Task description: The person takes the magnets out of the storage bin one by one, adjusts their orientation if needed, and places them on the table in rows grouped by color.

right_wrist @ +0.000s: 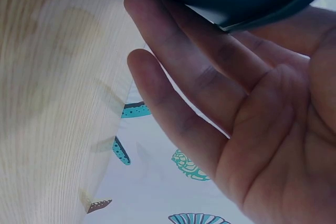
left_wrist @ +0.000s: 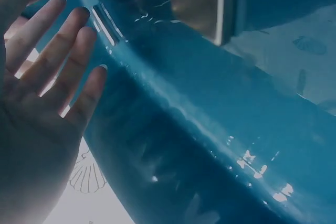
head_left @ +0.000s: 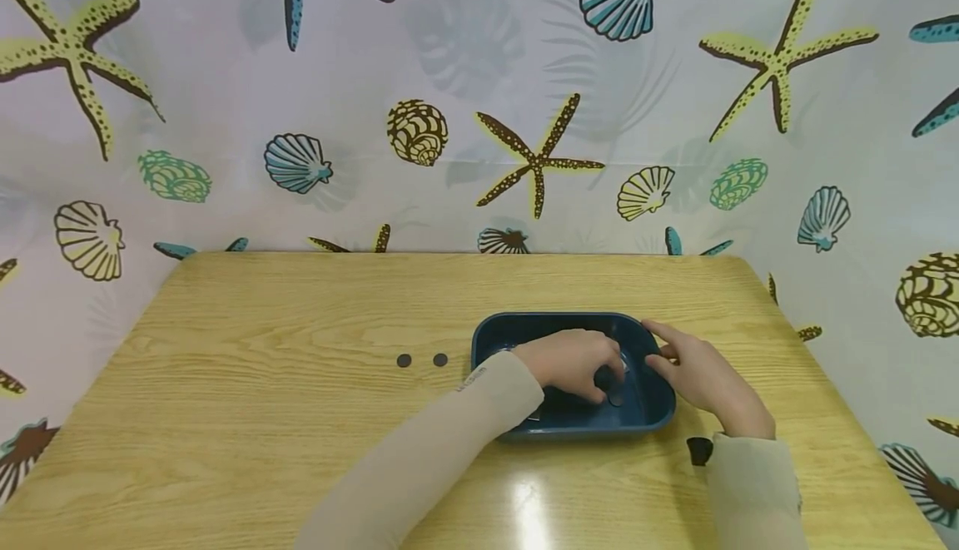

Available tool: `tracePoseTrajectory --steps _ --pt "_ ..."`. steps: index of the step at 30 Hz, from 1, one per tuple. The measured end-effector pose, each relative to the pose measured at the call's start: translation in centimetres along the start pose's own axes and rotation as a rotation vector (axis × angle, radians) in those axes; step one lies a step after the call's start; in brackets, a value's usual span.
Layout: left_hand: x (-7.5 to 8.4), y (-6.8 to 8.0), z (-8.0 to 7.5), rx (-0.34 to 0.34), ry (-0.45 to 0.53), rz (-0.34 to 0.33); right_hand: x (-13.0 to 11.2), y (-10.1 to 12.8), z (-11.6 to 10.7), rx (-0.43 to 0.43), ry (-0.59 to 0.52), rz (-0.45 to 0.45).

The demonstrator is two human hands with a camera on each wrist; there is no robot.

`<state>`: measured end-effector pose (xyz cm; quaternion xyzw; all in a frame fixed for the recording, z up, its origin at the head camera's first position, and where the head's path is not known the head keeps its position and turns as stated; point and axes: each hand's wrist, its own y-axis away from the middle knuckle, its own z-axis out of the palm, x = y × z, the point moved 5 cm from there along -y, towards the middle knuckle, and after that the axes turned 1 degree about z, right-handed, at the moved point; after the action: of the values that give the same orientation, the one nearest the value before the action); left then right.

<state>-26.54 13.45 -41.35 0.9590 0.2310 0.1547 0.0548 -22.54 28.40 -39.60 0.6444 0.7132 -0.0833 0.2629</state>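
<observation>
A dark blue rectangular tub [head_left: 573,431] with rounded corners stands on the table. My left hand [head_left: 573,363] reaches down into it, thumb and forefinger apart and bent toward the floor of the tub. A small dark disc [head_left: 615,398] lies by those fingertips. In the left wrist view the other fingers of this hand [left_wrist: 58,77] hang loosely bent near the blue wall [left_wrist: 173,103], and a shiny metal-edged piece [left_wrist: 199,3] shows inside. My right hand [head_left: 704,375] holds the right end of the tub, its fingers [right_wrist: 184,77] along the outside below the rim.
Two small dark discs, a left one [head_left: 404,360] and a right one [head_left: 439,360], lie on the wooden table [head_left: 262,417] left of the tub. A small black object [head_left: 700,450] sits beside the right sleeve. A cloth [head_left: 479,59] printed with shells and starfish hangs behind the table.
</observation>
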Motion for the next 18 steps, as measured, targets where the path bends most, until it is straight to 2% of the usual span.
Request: tracePoseTrajectory --steps 13,18 --pt "0.57 -0.59 0.60 -0.041 -0.007 0.030 -0.06 0.01 0.19 0.003 0.007 0.006" --pt "0.23 -0.88 0.95 -0.031 0.039 0.019 -0.05 0.02 0.13 0.000 0.012 0.005"
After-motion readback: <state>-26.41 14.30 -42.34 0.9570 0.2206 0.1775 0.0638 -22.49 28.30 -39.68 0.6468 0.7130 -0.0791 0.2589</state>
